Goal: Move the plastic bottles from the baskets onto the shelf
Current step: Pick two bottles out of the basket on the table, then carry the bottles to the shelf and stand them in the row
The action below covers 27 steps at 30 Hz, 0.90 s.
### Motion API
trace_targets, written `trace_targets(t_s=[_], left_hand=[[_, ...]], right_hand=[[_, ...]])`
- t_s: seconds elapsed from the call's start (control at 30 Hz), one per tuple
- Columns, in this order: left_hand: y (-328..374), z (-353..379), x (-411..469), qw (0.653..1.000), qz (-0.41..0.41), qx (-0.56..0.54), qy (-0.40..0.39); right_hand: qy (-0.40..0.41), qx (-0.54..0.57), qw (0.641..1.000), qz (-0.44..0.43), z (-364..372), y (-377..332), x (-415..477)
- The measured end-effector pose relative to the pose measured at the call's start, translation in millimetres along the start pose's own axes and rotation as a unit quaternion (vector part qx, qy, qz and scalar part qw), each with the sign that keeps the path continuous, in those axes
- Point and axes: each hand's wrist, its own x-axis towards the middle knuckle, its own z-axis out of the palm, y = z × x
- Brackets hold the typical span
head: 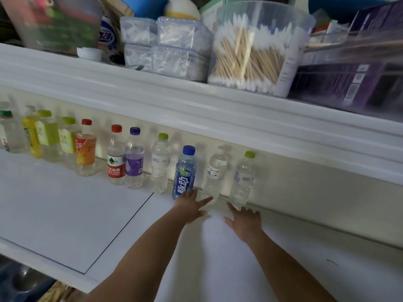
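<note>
both hands spread in front of the bottle row on the white shelf

the plastic bottles (pixel 67 140) stand upright in one row along the back wall of the white shelf (pixel 65 205). at the right end are a blue-capped bottle (pixel 184 173) with a blue label, a white-capped bottle (pixel 216 173) and a green-capped bottle (pixel 243 177), the last two clear. the left hand (pixel 190 207) lies just in front of the first two, fingers straight and fanned, gripping nothing. its fingertips overlap their bases, and whether they touch cannot be told. the right hand (pixel 246 222) is likewise spread and empty, one fingertip at the foot of the green-capped bottle.

further left come a lime-capped bottle (pixel 160 164), a purple-labelled bottle (pixel 134 160), a red-capped bottle (pixel 115 155) and an orange-labelled bottle (pixel 85 149). beyond them the green- and yellow-labelled bottles (pixel 46 136) blur toward the frame edge, which cuts off the last. all are thin, ribbed, see-through plastic.

a thick white moulded ledge (pixel 196 110) overhangs the row. on it sit a round clear tub of cotton swabs (pixel 255 53) with wooden stems, stacked clear lidded boxes (pixel 165 46) and a purple carton (pixel 349 83) behind clear plastic, smeared by blur.
</note>
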Motion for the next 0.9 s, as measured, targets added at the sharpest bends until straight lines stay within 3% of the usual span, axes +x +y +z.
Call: trace_targets(t_s=[0.17, 0.5, 0.73, 0.9], left_hand=[[-16, -9, -36, 0.999, -0.020, 0.037, 0.027], [-51, -41, -137, 0.990, -0.133, 0.050, 0.018], [-102, -42, -237, 0.979, -0.196, 0.047, 0.006], [-165, -31, -352, 0.962, -0.271, 0.040, -0.001]], right_hand=[[0.094, 0.050, 0.992, -0.070, -8, -18, -11], [0.069, 0.092, 0.981, -0.156, -51, -74, -46], [0.088, 0.100, 0.968, -0.213, -84, -163, -92], [0.084, 0.105, 0.949, -0.285, -107, -276, -147]])
